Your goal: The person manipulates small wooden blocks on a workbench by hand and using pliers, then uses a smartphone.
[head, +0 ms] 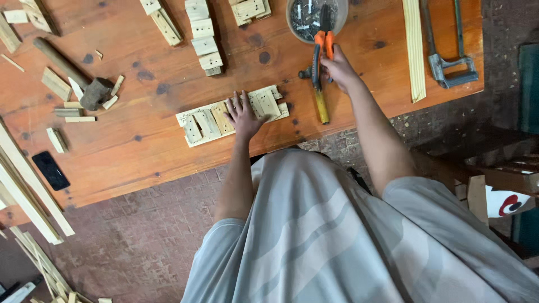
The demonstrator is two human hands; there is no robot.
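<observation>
My left hand (243,116) lies flat with spread fingers on a small wooden assembly (205,122), a row of short blocks set on thin slats near the table's front edge. My right hand (338,70) grips the orange handles of a pair of pliers (324,40), whose jaws point into a round bowl of nails (306,21) at the far edge. A tool with a yellow shaft (320,101) lies on the table just beside and under the right hand.
A mallet (84,81) and loose wood offcuts lie at the left. Drilled wooden blocks (203,39) sit at the top centre. A long slat (414,50) and a hacksaw (452,56) lie at the right. A dark phone (50,170) rests near the left front edge.
</observation>
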